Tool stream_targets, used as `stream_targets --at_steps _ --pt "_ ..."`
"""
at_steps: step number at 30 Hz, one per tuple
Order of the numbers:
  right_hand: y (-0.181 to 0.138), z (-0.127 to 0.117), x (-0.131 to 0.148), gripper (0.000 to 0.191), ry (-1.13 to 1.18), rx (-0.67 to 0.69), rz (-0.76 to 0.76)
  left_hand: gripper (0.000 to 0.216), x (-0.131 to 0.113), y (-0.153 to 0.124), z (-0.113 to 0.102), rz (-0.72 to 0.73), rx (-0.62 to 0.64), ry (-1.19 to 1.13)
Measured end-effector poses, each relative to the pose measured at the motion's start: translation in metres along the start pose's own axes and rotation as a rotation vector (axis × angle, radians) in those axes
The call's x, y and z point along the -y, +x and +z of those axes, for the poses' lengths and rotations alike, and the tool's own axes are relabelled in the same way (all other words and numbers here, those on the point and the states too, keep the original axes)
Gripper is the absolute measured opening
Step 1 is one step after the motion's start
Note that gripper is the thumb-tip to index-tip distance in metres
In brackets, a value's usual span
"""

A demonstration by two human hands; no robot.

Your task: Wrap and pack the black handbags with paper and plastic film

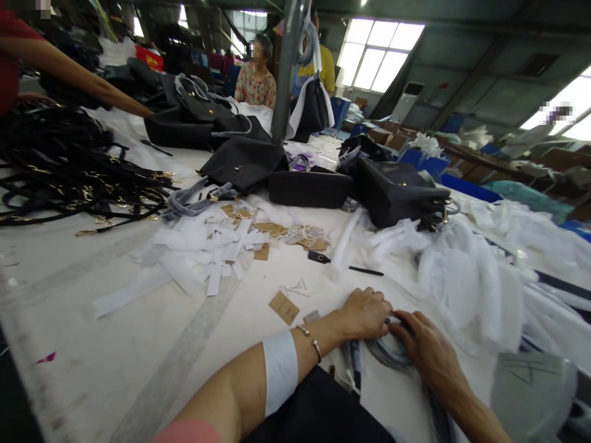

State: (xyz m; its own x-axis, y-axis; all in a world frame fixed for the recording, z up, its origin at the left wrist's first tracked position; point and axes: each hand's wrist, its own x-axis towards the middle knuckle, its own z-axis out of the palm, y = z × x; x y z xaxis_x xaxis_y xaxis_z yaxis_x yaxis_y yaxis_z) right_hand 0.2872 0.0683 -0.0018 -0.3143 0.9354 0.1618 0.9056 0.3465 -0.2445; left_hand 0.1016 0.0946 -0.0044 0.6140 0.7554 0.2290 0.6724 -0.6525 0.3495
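Observation:
My left hand [365,312] and my right hand [425,346] meet at the near middle of the white table [92,363]. Both have their fingers curled onto a grey strap [386,355] that curves between them and runs down toward me. A dark bag [318,412] lies under my left forearm, which wears a white band and a thin bracelet. A brown paper tag [284,307] lies just left of my left wrist.
White paper strips [203,249] and brown tags scatter mid-table. Black handbags [397,192] stand behind them, a pile of black straps [69,166] far left, white wrapping [484,277] right. Another person's arm [78,77] reaches in top left; other people stand beyond a pole [285,67].

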Motion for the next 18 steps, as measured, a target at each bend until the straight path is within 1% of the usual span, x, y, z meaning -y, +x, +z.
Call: stream_targets --at_steps 2,5,9,12,14,16,18 --pt "-0.001 0.002 -0.004 0.039 -0.009 -0.014 -0.012 0.029 0.0 0.001 -0.002 -0.003 0.021 -0.002" --pt "-0.002 0.005 -0.011 0.043 0.008 -0.034 -0.006 0.029 0.0 0.003 0.002 -0.002 0.024 -0.018" --pt "-0.001 0.005 -0.014 0.044 0.062 -0.005 0.038 0.028 0.001 0.007 0.012 0.016 -0.004 -0.05" --pt "0.0 0.003 -0.016 0.043 0.064 0.015 0.057 0.027 0.002 0.006 0.015 0.025 -0.029 -0.068" --pt "0.004 -0.001 -0.02 0.042 0.056 0.056 0.068 0.028 0.003 0.005 0.015 0.024 -0.033 -0.068" --pt "0.011 -0.009 -0.024 0.04 0.012 0.155 0.072 0.029 0.002 0.004 0.013 0.028 -0.027 -0.072" --pt "0.025 -0.023 -0.017 0.037 -0.09 0.229 0.053 0.031 0.001 0.004 0.011 0.029 -0.015 -0.091"
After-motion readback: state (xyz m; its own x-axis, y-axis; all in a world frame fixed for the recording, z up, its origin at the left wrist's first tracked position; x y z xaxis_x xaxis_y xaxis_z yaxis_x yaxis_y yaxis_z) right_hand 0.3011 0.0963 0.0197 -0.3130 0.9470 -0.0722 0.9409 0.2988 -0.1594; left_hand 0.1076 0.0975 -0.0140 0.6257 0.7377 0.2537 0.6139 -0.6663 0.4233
